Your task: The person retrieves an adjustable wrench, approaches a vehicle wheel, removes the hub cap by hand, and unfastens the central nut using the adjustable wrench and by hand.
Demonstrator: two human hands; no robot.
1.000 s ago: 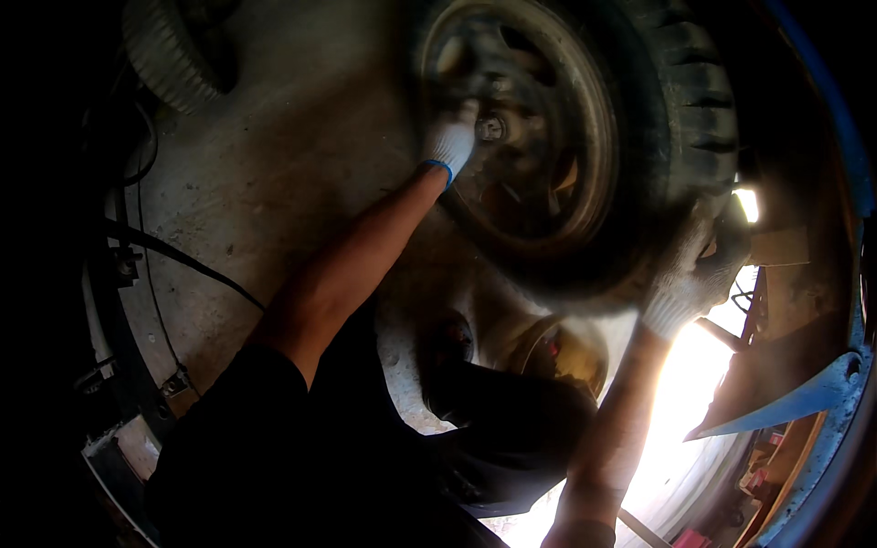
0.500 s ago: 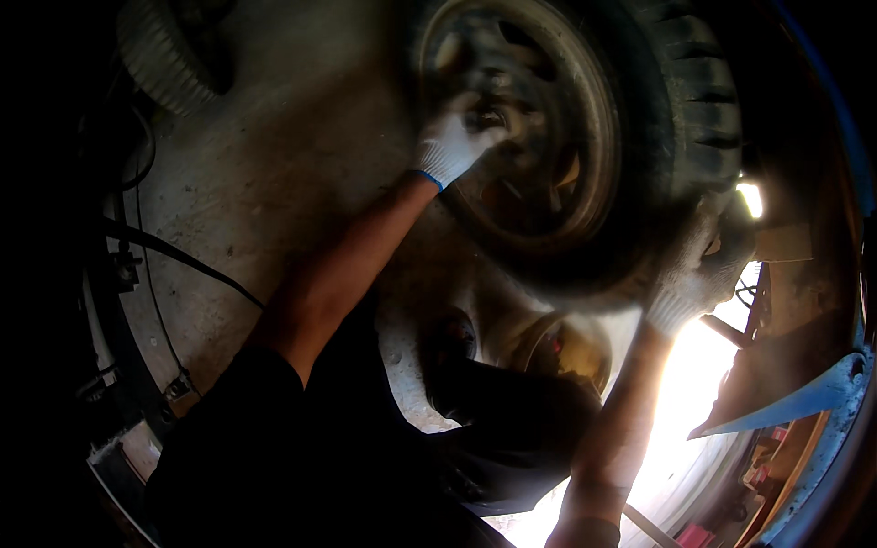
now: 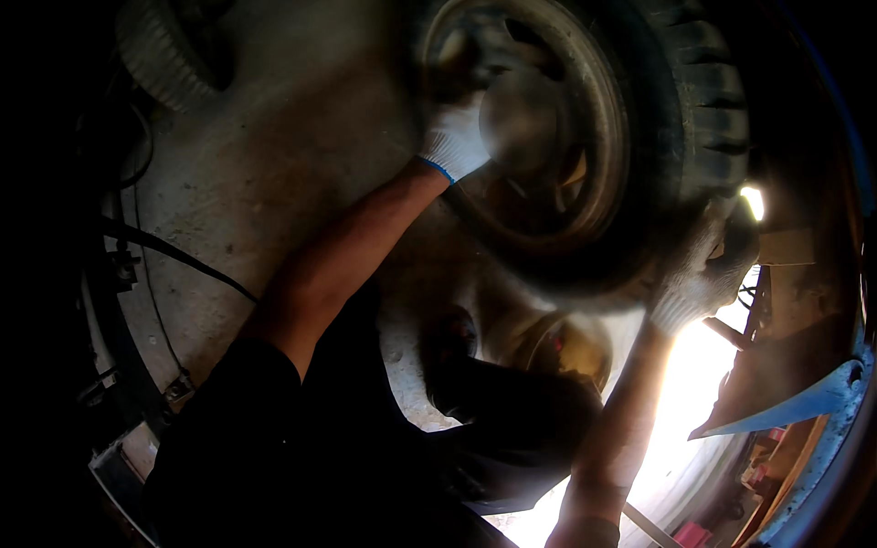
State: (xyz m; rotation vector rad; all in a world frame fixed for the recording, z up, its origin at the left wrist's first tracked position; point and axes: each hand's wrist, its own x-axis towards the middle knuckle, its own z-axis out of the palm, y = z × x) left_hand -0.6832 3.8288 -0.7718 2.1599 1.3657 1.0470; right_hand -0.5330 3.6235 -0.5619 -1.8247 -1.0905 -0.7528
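A large wheel stands at the upper right, with a thick black tyre [image 3: 708, 100] of deep tread blocks around a worn metal rim [image 3: 610, 169]. At its middle is a round grey disc [image 3: 519, 121], smeared by motion. My left hand [image 3: 459, 132], in a white knit glove with a blue cuff edge, is closed at the disc's left side; the disc and the blur hide most of its fingers. My right hand [image 3: 699, 265], also gloved, grips the tyre's lower right at the tread. Its fingers lie partly in shadow.
Another ribbed tyre [image 3: 164, 55] stands at the far left. A black hose [image 3: 183, 258] crosses the stained floor [image 3: 274, 137]. Below the wheel sits a yellowish round object [image 3: 575, 352] near my leg. At right are a blue metal piece [image 3: 804, 402] and bright light.
The grey disc now shows broad and round before the hub, where a smaller dark shape was at my left hand. That hand's thumb is now hidden. My right hand has barely moved.
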